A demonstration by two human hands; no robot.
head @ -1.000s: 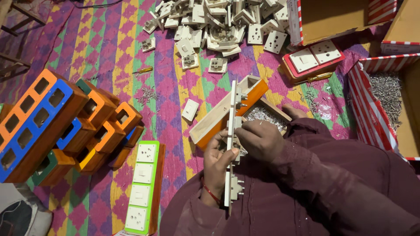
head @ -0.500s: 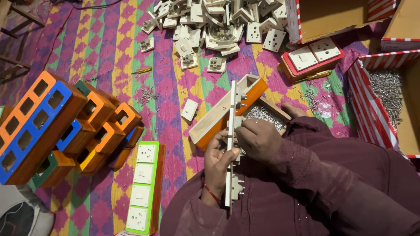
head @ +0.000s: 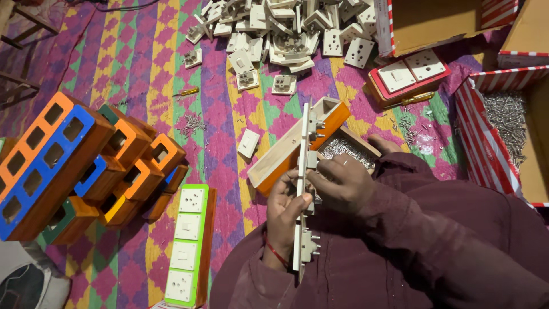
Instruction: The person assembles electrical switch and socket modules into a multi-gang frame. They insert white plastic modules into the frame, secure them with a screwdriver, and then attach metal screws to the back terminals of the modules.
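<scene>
between both hands stands an edge-on white switch plate.

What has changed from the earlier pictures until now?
Almost nothing. The right hand still presses on the edge-on white switch panel and the left hand still holds it from the other side; at most the fingers shifted a little. The orange box and the green switch board stayed in place.

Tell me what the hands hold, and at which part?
Both hold a long white switch plate edge-on near its middle: left hand from the left, right hand from the right.
</scene>
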